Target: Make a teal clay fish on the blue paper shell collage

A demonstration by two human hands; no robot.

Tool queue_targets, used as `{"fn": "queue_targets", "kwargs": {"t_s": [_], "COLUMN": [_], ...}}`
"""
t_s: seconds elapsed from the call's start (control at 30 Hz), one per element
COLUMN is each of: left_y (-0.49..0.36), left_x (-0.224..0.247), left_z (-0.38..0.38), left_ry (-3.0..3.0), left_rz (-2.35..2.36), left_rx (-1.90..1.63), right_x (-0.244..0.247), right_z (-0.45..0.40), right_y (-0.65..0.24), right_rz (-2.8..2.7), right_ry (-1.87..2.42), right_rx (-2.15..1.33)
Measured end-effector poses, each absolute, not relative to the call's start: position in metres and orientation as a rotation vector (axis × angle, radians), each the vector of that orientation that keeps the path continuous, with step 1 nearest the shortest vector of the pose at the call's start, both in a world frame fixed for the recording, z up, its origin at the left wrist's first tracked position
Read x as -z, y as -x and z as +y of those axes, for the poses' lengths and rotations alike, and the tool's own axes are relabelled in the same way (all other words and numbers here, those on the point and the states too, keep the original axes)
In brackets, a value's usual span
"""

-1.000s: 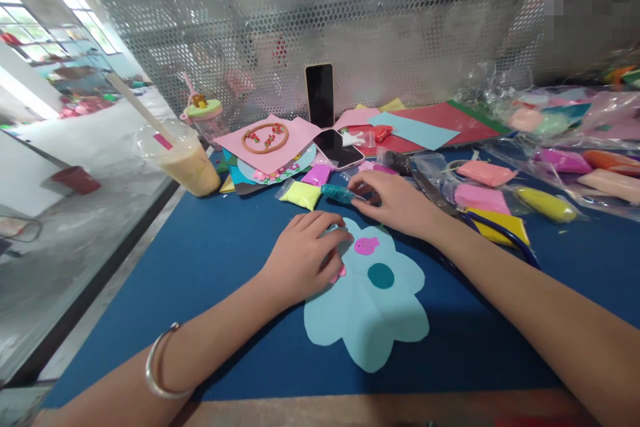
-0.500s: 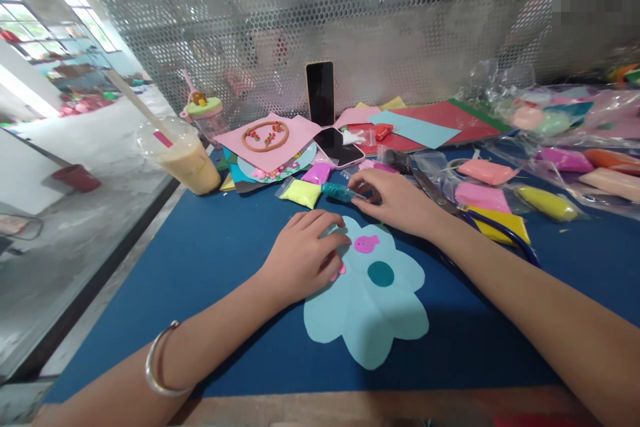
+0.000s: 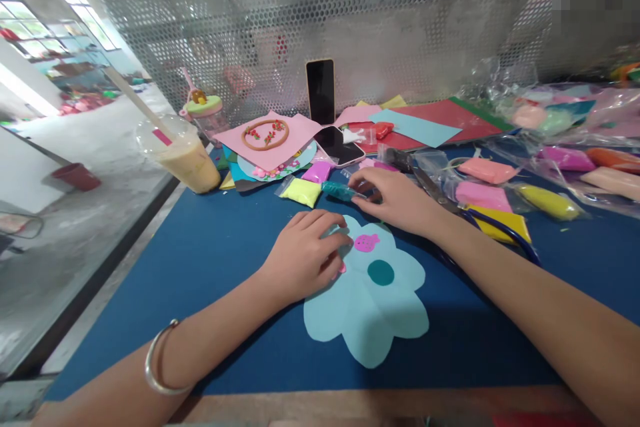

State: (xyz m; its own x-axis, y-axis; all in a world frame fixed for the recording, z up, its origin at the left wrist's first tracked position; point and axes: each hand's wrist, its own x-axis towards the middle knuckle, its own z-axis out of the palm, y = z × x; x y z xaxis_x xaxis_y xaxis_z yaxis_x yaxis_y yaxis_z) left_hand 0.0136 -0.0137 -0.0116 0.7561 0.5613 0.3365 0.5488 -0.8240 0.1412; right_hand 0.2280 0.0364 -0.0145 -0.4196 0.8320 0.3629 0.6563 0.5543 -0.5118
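A light-blue paper flower (image 3: 367, 330) lies flat on the blue tabletop. My left hand (image 3: 310, 250) rests over its upper left edge, fingers loosely bent and apart, partly covering a small pink piece (image 3: 342, 268). A magenta clay fish (image 3: 367, 243) and a flat teal clay disc (image 3: 381, 273) sit on the paper. Beyond the flower, my right hand (image 3: 397, 200) pinches the clear wrapper end of a teal clay packet (image 3: 337, 191) between thumb and fingers. Beside that packet lie a neon-yellow clay packet (image 3: 301, 193) and a purple clay packet (image 3: 319, 172).
Scissors (image 3: 467, 213) lie under my right forearm, among several clay packets (image 3: 483, 197) on the right. A drink cup (image 3: 187, 163) stands at the left edge. Behind are a pink sheet with a clay ring (image 3: 265, 135), a flat phone (image 3: 343, 147) and an upright phone (image 3: 321, 90).
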Motion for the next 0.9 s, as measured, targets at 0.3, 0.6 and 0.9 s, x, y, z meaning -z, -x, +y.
{"fn": "queue_targets", "kwargs": {"t_s": [0.3,0.6,0.9], "left_y": [-0.0149,-0.0149,-0.0149], "left_x": [0.0098,0.0102,0.0091], "left_z": [-0.0132,-0.0139,-0.0137], "left_ry": [-2.887,-2.903,-2.878], "left_rz": [0.962,0.940,0.938], "left_rx": [-0.620,-0.552,-0.607], "right_x": [0.0096,0.0052,0.0049], "right_z": [0.0333,0.0314,0.0307], "right_y": [-0.2263,-0.2252,-0.2254], "right_rz": [-2.157,-2.110,-2.113], "right_ry": [1.241,1.291,1.300], "right_rx": [-0.393,-0.350,-0.355]}}
